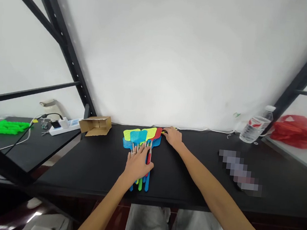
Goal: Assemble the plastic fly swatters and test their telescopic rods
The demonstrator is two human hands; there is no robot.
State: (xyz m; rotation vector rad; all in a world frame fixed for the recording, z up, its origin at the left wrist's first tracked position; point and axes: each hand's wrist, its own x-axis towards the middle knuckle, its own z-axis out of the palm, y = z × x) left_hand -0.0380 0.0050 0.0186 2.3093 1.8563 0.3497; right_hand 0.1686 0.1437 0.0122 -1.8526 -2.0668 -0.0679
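Several fly swatters (138,137) with yellow, blue and red heads lie bunched on the black table, their heads towards the wall and handles towards me. My left hand (136,163) rests over the shafts and upper handles, palm down, fingers stretched and thumb out to the right. Green and blue handle ends stick out below it. Beside the red head, near the wall, my right hand (173,136) has its fingers bent down on a small yellow-and-black object (163,132). Those fingers mostly cover the object, so its kind is unclear.
An opened cardboard box (95,125) stands at the back left, near a white power strip (66,127). A plastic water bottle (256,126) and a red plastic bag (297,132) are at the right. A blurred-out flat object (239,171) lies nearer. Black metal posts frame the table (95,171).
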